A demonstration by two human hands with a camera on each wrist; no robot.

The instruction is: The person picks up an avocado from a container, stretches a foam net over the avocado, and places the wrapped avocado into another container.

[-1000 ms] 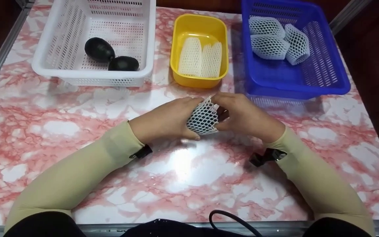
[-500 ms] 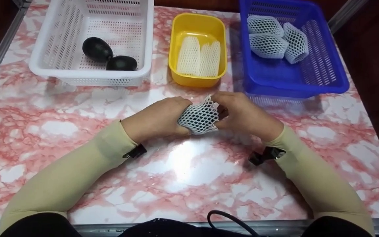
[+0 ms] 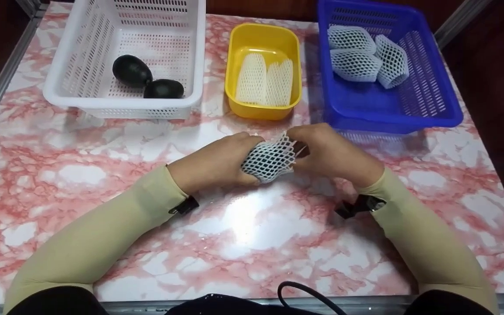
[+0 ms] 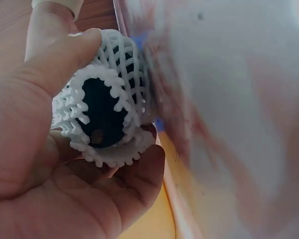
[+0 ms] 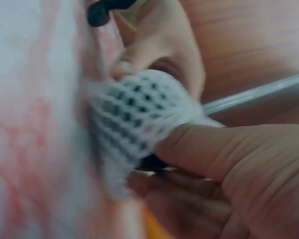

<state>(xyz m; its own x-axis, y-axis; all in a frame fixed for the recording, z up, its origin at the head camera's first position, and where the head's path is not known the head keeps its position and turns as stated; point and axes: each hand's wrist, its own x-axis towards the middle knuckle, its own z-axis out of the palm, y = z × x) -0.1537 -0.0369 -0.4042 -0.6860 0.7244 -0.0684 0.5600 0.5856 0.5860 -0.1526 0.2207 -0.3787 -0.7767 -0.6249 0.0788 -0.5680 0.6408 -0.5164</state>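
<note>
A dark avocado (image 4: 103, 112) sits inside a white foam net sleeve (image 3: 268, 161), close over the table. My left hand (image 3: 217, 162) grips the netted avocado from the left, thumb on the near side. At the sleeve's right end, my right hand (image 3: 333, 153) pinches the loose net edge between thumb and fingers. In the left wrist view the sleeve's scalloped opening shows the bare dark skin within. The right wrist view is blurred, with the right thumb lying over the net (image 5: 134, 109).
A white basket (image 3: 123, 103) at the back left holds two bare avocados (image 3: 131, 71). Two flat foam nets (image 3: 251, 81) lie in a yellow tub (image 3: 263, 113) at the back middle. The blue basket (image 3: 392, 120) at the back right contains three netted fruits (image 3: 356, 65).
My left hand shifts left, then slightly back right, along the netted avocado. More net shows between the hands now, while the right hand stays at its end and moves slightly right.
</note>
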